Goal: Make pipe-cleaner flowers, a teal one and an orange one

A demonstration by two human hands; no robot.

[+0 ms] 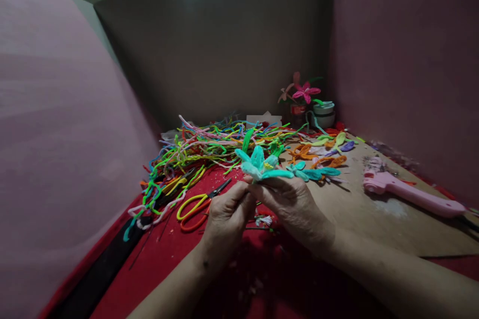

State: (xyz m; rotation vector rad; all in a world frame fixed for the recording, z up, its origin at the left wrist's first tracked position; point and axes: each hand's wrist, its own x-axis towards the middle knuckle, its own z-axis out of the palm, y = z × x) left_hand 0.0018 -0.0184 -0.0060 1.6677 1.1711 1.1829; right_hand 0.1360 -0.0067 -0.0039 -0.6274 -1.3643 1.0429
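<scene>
A turquoise pipe-cleaner flower with a yellow centre is held up over the red cloth, between both hands. My left hand is closed, pinching at the flower's base; the stem is hidden by the fingers. Close against it, my right hand is closed on the same flower, its thumb and fingers just under the petals. Behind the right fingers lie more turquoise petals on the board. Scissors with yellow and red handles rest just left of my left hand.
A big tangle of coloured pipe cleaners spreads across the back left. On the brown board sits a pink hot tool with a cord. Orange petals lie nearby. Pink flowers and stacked bowls stand in the far corner.
</scene>
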